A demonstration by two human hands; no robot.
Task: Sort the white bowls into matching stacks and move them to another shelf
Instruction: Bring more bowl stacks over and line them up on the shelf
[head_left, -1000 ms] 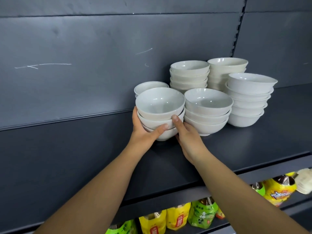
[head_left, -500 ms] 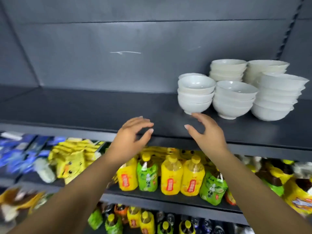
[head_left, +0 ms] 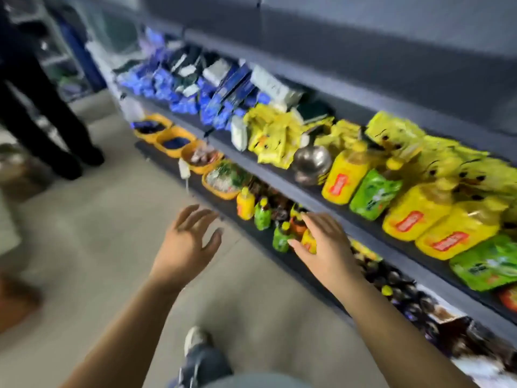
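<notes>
Left hand [head_left: 183, 245] and right hand [head_left: 326, 247] spread, empty, glossy crinkled pouches [head_left: 419, 217] on shelf [head_left: 282, 180]

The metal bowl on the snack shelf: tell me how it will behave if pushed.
The metal bowl looks tipped on its rounded side against yellow packets, so it would probably rock or roll. Its shiny surface suggests a slippery hold. It is likely stiff and light, though blur hides detail. Both hands are open and empty.

a blurred dark shelf [head_left: 279, 179] carries blue packets [head_left: 167, 82], yellow packets [head_left: 274, 135] and yellow pouches [head_left: 345, 177] beside green pouches [head_left: 375, 196]. a metal bowl [head_left: 312, 163] sits among them. orange baskets [head_left: 173, 140] line the floor [head_left: 98, 233]; dark-trousered legs [head_left: 42, 116] stand left.
</notes>
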